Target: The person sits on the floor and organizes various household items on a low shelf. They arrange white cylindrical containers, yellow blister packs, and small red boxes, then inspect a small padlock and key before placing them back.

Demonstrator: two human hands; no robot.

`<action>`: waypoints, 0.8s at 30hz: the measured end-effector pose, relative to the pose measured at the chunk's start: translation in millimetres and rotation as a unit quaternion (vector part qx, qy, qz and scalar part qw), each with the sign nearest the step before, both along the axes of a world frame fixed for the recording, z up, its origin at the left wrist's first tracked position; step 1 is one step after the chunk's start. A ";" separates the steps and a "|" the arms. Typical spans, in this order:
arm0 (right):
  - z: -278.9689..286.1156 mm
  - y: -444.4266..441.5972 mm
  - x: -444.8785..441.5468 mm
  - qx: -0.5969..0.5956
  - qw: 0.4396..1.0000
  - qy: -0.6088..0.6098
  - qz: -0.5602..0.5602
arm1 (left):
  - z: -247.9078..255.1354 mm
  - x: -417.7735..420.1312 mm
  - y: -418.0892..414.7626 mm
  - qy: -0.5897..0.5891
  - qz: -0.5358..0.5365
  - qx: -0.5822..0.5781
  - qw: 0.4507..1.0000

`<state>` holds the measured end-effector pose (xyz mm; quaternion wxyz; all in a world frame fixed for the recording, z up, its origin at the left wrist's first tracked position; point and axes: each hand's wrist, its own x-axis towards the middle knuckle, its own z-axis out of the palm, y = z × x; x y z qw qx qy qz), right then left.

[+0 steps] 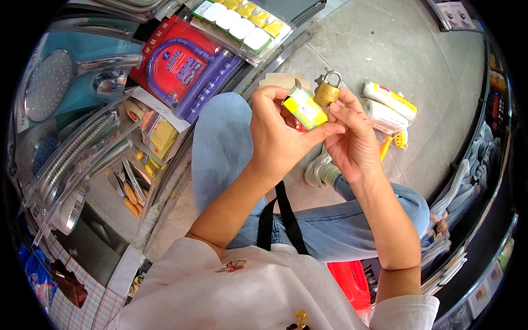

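Note:
My left hand (pixel 274 132) grips a small yellow and green cardboard box (pixel 305 109) that bears printing, its end flap standing up. Just right of it, my right hand (pixel 350 132) holds a brass padlock (pixel 328 93) between thumb and fingers. The padlock's steel shackle points up and away from me. A small metal piece, perhaps keys, shows beside the shackle, too small to be sure. Both hands are close together above my lap, the left thumb reaching toward the right hand. Behind the left hand, a tan cardboard piece (pixel 284 80) shows in part.
Paint rollers in printed wrappers (pixel 390 107) lie on the grey tiled floor (pixel 412 53). To the left are a packaged purple U-lock (pixel 183 74), a shower head (pixel 49 86) and wooden-handled tools (pixel 131 194). Plastic bags (pixel 466 181) line the right-hand shelf. A red plastic stool (pixel 350 284) is below me.

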<state>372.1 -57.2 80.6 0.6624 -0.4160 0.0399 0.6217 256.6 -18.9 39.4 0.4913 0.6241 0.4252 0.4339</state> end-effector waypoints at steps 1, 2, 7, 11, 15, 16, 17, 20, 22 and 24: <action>1.1 0.9 -0.4 0.002 1.000 -0.002 0.003 | 0.2 -0.2 0.2 -0.002 -0.001 -0.007 1.000; 1.7 1.4 -0.7 0.003 1.000 -0.004 0.005 | 0.2 -0.2 0.3 -0.003 -0.002 -0.007 1.000; 1.5 1.4 -0.7 -0.005 1.000 -0.002 0.001 | 3.8 -1.2 1.1 0.011 -0.007 -0.003 1.000; 1.5 2.0 -0.4 -0.010 1.000 0.001 0.005 | 3.5 -0.9 1.4 -0.004 -0.006 -0.008 1.000; 1.7 2.1 -0.9 -0.006 1.000 -0.002 0.005 | 5.9 -1.0 1.6 0.003 -0.007 -0.016 1.000; 2.0 2.2 -0.9 -0.005 1.000 -0.002 0.006 | 6.4 -1.1 1.6 0.005 -0.007 -0.020 1.000; 2.3 2.3 -0.9 -0.005 1.000 -0.003 0.006 | 5.4 -0.8 1.3 -0.004 -0.007 -0.020 1.000; 2.9 2.5 -1.2 -0.005 1.000 -0.002 0.006 | 2.3 -0.4 0.6 -0.021 -0.006 -0.020 1.000; 2.5 2.2 -0.6 -0.005 1.000 -0.001 0.005 | 2.3 -0.4 0.6 -0.018 -0.007 -0.020 1.000; 2.2 2.0 -0.2 -0.004 1.000 0.000 0.006 | 2.5 -0.2 0.5 -0.019 -0.008 -0.015 1.000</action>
